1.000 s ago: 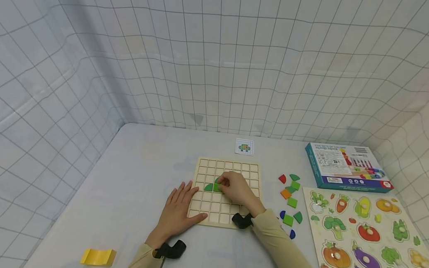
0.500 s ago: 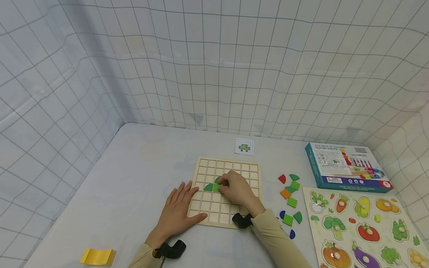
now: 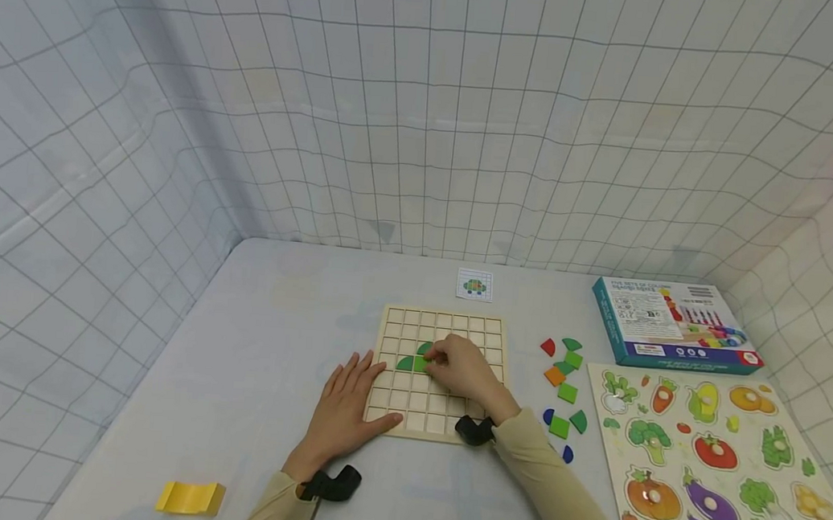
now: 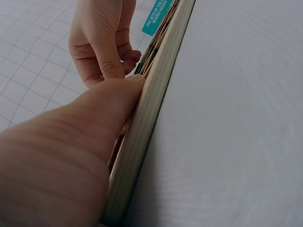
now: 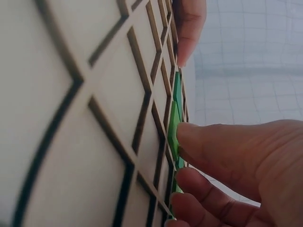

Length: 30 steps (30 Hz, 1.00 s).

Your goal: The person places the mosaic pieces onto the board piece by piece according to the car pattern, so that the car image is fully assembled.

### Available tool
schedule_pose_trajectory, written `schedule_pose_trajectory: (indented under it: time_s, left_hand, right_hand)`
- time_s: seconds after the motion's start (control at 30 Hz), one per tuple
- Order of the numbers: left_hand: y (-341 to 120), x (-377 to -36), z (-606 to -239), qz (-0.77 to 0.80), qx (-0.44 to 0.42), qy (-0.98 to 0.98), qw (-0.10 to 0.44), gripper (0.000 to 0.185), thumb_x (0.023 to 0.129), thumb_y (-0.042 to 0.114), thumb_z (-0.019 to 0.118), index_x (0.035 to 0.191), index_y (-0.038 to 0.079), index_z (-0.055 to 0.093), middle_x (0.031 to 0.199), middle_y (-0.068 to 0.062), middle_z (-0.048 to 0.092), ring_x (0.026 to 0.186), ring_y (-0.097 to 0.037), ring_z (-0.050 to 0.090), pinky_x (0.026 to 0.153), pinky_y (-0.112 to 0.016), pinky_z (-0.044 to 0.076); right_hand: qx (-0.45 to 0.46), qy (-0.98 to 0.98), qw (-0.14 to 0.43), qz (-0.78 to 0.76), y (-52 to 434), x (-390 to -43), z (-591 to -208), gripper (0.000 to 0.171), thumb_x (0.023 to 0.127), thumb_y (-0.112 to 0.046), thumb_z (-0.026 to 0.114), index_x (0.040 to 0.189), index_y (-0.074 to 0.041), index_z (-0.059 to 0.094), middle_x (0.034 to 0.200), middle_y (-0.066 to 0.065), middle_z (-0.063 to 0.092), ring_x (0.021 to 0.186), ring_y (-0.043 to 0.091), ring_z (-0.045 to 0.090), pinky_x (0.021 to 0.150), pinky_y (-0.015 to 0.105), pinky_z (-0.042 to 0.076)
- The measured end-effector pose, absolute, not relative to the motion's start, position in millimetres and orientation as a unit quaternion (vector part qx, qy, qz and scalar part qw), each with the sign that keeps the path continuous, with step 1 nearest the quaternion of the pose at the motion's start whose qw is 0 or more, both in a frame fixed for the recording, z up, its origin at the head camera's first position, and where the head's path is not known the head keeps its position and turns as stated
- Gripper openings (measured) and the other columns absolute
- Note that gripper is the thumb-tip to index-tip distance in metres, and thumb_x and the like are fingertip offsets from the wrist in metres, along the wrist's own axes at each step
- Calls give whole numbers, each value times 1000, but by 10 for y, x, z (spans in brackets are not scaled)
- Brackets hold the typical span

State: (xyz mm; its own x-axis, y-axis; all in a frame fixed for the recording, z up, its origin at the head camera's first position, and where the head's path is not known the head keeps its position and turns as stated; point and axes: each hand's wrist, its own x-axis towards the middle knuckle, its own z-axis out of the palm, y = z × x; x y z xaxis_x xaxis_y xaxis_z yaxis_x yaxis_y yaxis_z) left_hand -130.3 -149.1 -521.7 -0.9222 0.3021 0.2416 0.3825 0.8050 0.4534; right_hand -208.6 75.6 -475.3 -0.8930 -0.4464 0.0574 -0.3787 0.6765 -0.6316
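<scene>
A wooden grid board [image 3: 405, 422] lies on the table with several green pieces in its cells. My left hand [image 3: 344, 408] rests at its left edge, fingers straight and thumb on the lower left corner. Over the board's middle, my right hand [image 3: 461, 366] pinches a light green square tile [image 3: 420, 363]. In the right wrist view the thumb touches that square [image 5: 174, 130]. Dark green quarter-circle pieces [image 3: 405, 363] sit left of and above the square. My right fingers hide part of the cells there.
Loose red, orange, green and blue pieces [image 3: 567, 393] lie right of the board. Behind it is a small pattern card [image 3: 474, 285]. A boxed toy [image 3: 676, 322] and a vegetable puzzle board [image 3: 666, 429] stand further right. At front left lies a yellow block [image 3: 190, 499].
My right wrist has shifted slightly to the right, and more of the upper quarter-circle shows beside the fingers. The left hand stays in place.
</scene>
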Motion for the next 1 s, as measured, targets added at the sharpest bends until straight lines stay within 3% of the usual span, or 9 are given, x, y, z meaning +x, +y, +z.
schedule_pose_trajectory:
  time_s: [0.63, 1.0]
  left_hand:
    - [-1487, -1296, -5196, -257, -183, -945, 83, 83, 81, 58, 65, 144, 9, 40, 152, -14, 27, 141, -32, 16, 111, -49, 10]
    - [-1486, -1305, -5222, -256, -177, -947, 80, 84, 81, 60, 63, 144, 9, 40, 152, -14, 27, 141, -32, 15, 111, -49, 10]
  right_hand:
    - [-168, 935, 2, -312, 1787, -1882, -4547, 7, 86, -19, 71, 85, -11, 71, 75, -6, 59, 62, 11, 49, 52, 28, 42]
    - [-59, 959, 18, -278, 2278, -1787, -4580, 17, 83, -20, 74, 91, -5, 69, 79, 1, 61, 69, 18, 52, 59, 31, 46]
